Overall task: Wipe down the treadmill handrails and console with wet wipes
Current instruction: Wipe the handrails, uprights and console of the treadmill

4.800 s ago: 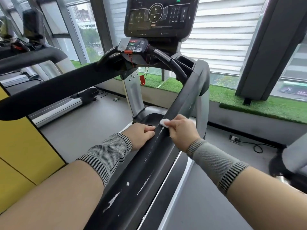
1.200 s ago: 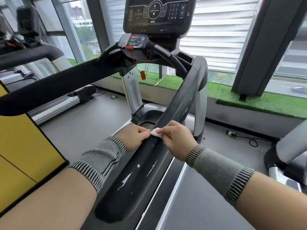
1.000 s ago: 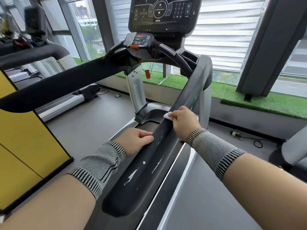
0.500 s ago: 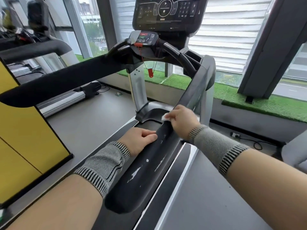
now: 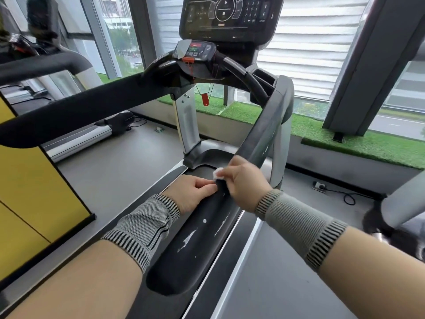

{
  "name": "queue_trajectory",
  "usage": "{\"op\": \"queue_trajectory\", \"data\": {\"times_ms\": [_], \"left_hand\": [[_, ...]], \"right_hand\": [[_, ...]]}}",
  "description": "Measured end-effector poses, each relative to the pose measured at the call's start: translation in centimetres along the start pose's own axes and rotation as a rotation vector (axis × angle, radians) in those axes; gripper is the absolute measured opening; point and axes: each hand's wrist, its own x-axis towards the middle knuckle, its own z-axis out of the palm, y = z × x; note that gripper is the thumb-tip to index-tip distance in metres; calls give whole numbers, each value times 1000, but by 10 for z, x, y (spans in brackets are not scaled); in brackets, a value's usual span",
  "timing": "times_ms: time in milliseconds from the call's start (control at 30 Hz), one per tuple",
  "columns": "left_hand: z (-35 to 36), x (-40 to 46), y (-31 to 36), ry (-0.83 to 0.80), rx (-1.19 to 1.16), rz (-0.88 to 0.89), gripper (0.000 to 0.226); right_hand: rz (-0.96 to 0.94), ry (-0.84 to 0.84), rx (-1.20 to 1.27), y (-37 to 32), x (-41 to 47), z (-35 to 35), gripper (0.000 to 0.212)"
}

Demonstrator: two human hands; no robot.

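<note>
Pinched between the thumb and curled fingers of the right hand (image 5: 243, 178) is a small white wet wipe (image 5: 218, 173), bunched into a wad that pokes out past the fingertips. That hand sits on top of the right handrail (image 5: 195, 247), a thick black bar that rises from the lower centre of the view up toward the console (image 5: 226, 16). The wipe is pressed against the rail's inner upper edge, about halfway along its length. The right forearm enters from the lower right, a grey knitted wrist sleeve (image 5: 299, 224) with striped cuffs covering the wrist.

The left hand (image 5: 192, 192) lies palm down on the same rail, just below and to the left of the right hand, its fingers loosely bent over the inner edge and holding nothing. Its fingertips nearly meet the wipe. A matching sleeve covers the left wrist.

White scuff marks (image 5: 188, 238) speckle the rail nearer the viewer. The left handrail (image 5: 80, 107) crosses the upper left, and a red safety clip (image 5: 205, 99) hangs under the console.
</note>
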Motion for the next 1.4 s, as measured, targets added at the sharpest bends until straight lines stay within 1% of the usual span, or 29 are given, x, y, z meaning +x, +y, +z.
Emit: {"op": "queue_trajectory", "data": {"times_ms": [100, 133, 200, 267, 300, 367, 467, 500, 533, 600, 667, 733, 800, 833, 900, 967, 1033, 1100, 1167, 1233, 1267, 1367, 1400], "left_hand": [[0, -1, 1, 10, 55, 19, 19], [0, -2, 1, 16, 67, 12, 20], [-2, -4, 1, 24, 70, 1, 25], [-2, -7, -2, 11, 18, -12, 25], [-2, -10, -4, -2, -16, -13, 26], [-2, -15, -9, -18, -52, 12, 26], [-2, -19, -11, -11, -6, 76, 27], [-2, -20, -11, -8, 8, 85, 27], [-1, -20, -12, -2, 20, 87, 28], [0, -21, -14, 26, 31, 92, 31], [3, -21, -16, 54, 27, 106, 31], [3, -22, -17, 75, 22, 139, 30], [4, -23, -17, 77, 17, 178, 27], [4, -24, -16, 78, 16, 188, 27], [5, -24, -17, 86, 12, 177, 26], [6, -22, -19, 105, -11, 158, 29], [7, -21, -21, 125, -46, 145, 29], [8, -22, -20, 133, -74, 160, 28], [9, -23, -18, 138, -85, 178, 26], [8, -24, -16, 151, -52, 167, 26], [6, -27, -16, 150, -25, 154, 26], [1, -46, -17, 118, 5, 118, 29], [-1, -54, -19, 113, 10, 106, 32]], "right_hand": [[-40, -81, 48, 1, -7, -12, 22], [-10, -48, 39, 9, -1, -14, 22], [93, 81, 16, 22, 9, -15, 23], [150, 153, 10, 19, 6, -7, 24], [124, 175, 22, 14, -2, 1, 24], [11, 189, 57, -1, -24, 11, 22], [-77, 79, 70, -12, -39, 4, 22], [-62, 65, 62, -7, -32, 0, 22], [-11, 88, 56, 0, -24, -2, 23], [137, 191, 67, 11, -12, -3, 24], [209, 262, 74, 8, -15, 8, 24], [132, 270, 66, -7, -33, 23, 22], [26, 238, 114, -17, -47, 25, 20], [9, 215, 129, -16, -47, 20, 19], [57, 218, 118, -3, -35, 11, 21], [189, 299, 110, 9, -26, 10, 23], [259, 343, 114, 5, -31, 18, 24], [179, 343, 107, -9, -47, 28, 21], [43, 282, 130, -20, -64, 27, 18], [-16, 214, 145, -17, -61, 18, 18], [11, 222, 137, -10, -53, 14, 19], [206, 309, 108, 7, -29, 11, 23], [224, 321, 99, 7, -28, 14, 24]]}}
